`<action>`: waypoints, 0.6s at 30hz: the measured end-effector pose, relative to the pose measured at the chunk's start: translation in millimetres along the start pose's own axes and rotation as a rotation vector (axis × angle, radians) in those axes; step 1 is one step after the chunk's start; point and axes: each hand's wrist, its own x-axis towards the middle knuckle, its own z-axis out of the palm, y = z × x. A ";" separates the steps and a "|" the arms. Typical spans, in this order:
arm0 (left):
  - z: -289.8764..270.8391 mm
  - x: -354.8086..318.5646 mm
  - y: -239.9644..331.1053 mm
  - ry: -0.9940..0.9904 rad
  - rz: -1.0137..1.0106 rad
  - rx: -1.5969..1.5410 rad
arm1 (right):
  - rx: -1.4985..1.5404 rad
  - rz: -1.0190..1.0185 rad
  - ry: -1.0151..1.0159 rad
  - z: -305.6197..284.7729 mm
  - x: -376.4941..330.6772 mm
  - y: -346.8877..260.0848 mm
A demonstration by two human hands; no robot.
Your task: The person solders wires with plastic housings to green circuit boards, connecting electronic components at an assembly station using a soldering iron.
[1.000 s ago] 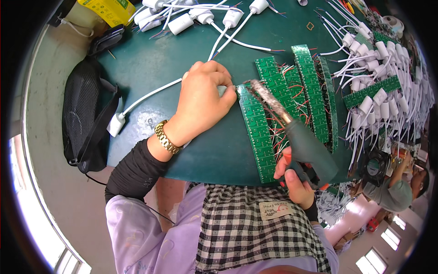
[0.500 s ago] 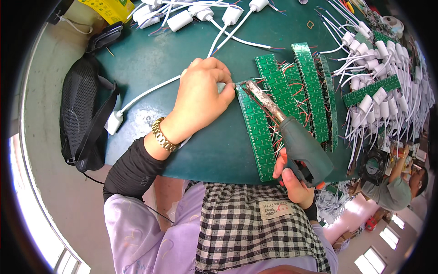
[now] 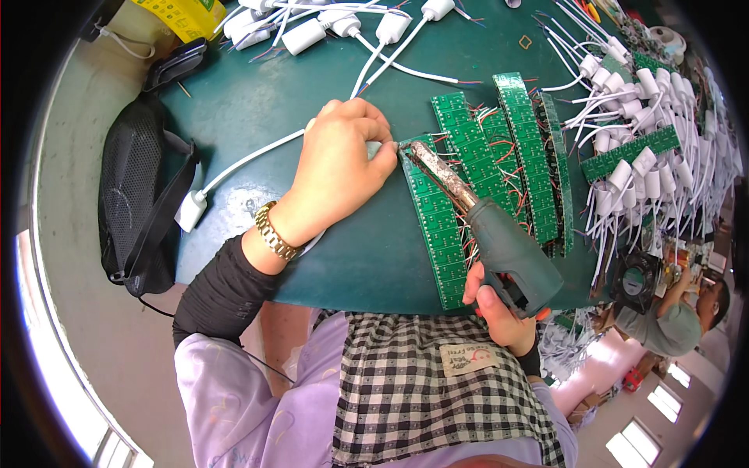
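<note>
My left hand [image 3: 343,160] is closed in a pinch on a white cable [image 3: 253,160], which passes under the fingers; its end is mostly hidden. A white connector [image 3: 190,210] on that cable rests to the left. My fingertips are beside the upper corner of a green circuit board panel [image 3: 438,234]. Below right, my right hand [image 3: 503,312] grips the dark handle of a soldering iron [image 3: 511,253]. Its scorched metal barrel slants up left, with the tip at the same board corner, close to my left thumb. Whether the tip touches the wire cannot be made out.
More green board panels [image 3: 527,148] with red and white wires lie just right. White corded connectors [image 3: 343,22] lie at the back, with a large heap [image 3: 640,179] at right. A black mesh bag [image 3: 136,195] sits at the left table edge. Another person [image 3: 675,324] is far right.
Both hands hold nearly the same pose, with the iron's tip still at the board corner. The whole view has shifted slightly left.
</note>
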 end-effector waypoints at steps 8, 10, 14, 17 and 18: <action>4.3 -0.9 -1.1 0.046 0.030 -0.028 | 0.357 -0.169 0.143 2.6 -2.1 2.2; 4.6 -0.8 -0.8 0.048 0.024 -0.033 | 0.446 -0.152 0.190 0.9 -4.0 3.6; 5.0 0.4 0.4 0.048 0.021 -0.034 | 0.473 -0.171 0.179 -2.8 -9.1 4.5; 4.7 -1.0 0.5 0.049 0.013 -0.016 | 0.519 -0.239 0.209 -2.4 -11.8 11.0; 4.0 -0.9 1.1 0.047 0.014 -0.013 | 0.522 -0.243 0.209 -4.3 -14.1 11.1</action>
